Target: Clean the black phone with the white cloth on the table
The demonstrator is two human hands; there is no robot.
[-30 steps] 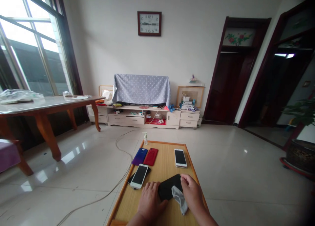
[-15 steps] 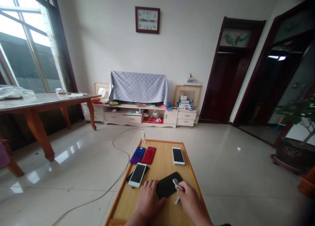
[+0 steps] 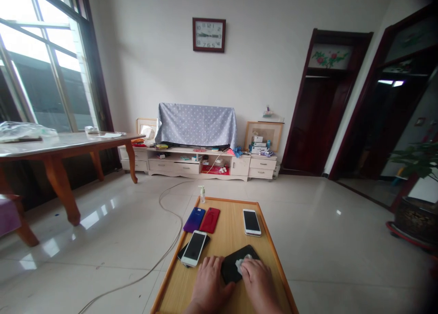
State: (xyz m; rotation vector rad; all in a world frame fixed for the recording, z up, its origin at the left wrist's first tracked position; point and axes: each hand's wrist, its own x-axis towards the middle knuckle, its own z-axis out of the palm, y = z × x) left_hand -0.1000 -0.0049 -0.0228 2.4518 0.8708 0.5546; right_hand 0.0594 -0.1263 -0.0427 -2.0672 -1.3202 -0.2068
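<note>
A black phone lies on the small wooden table right in front of me. My left hand rests flat beside it, thumb against its near edge, fingers stretched out. My right hand presses a small grey-white cloth onto the phone's surface, fingers curled over the cloth. Further up the table lie a white phone stacked on a dark one, a purple phone, a red phone and another white phone.
A small pump bottle stands at the table's far edge. A white cable trails over the tiled floor on the left. A long wooden table stands at left, a low TV cabinet at the back wall, a potted plant at right.
My right hand has gathered the hanging cloth and brought it down flat onto the black phone. The left hand has stayed beside the phone.
</note>
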